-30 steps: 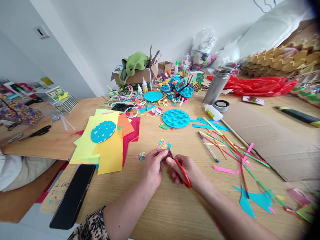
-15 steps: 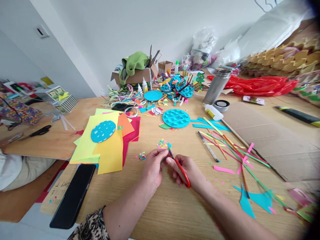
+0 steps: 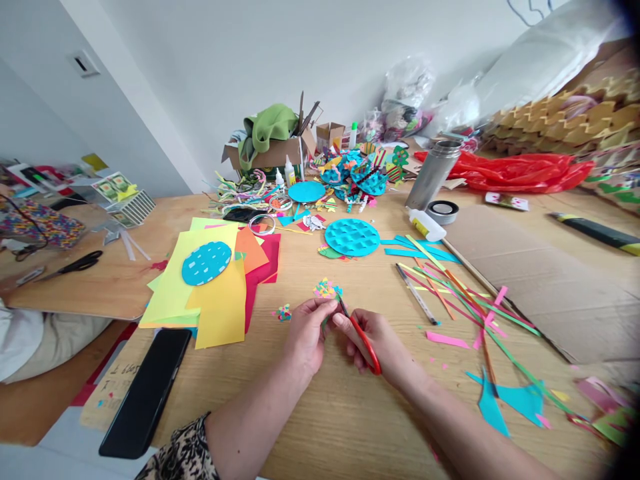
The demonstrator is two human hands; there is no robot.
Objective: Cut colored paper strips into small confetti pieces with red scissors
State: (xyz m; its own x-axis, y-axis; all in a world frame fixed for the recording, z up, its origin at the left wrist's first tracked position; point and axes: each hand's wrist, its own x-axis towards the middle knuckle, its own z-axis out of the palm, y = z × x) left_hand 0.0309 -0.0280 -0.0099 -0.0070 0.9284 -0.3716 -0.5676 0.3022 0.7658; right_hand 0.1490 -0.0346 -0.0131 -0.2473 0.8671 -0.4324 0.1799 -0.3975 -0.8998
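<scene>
My right hand [image 3: 373, 337] is closed around the red handles of a pair of scissors [image 3: 366, 343]. Their dark blades point up and left, to the fingertips of my left hand [image 3: 310, 327]. Thumb and forefinger of that hand pinch a thin green paper strip [image 3: 327, 324], mostly hidden by the fingers. Just beyond the blade tips lies a small heap of colourful paper bits [image 3: 325, 288]. A smaller pile of bits [image 3: 284, 312] sits left of my left hand. Farther back rests a blue paper oval with a raised woven pattern [image 3: 353, 237].
Coloured paper sheets [image 3: 220, 320] with a spotted blue oval [image 3: 207, 263] lie left, near a black phone [image 3: 145, 393]. At right are paper strips [image 3: 465, 300], a pen [image 3: 418, 294], a glue bottle [image 3: 427, 225], a steel flask [image 3: 435, 175] and cardboard [image 3: 550, 287]. A person's leg [image 3: 60, 347] shows far left.
Almost nothing differs. My hands and the scissors keep their place, with only a slight shift of the fingers and blades.
</scene>
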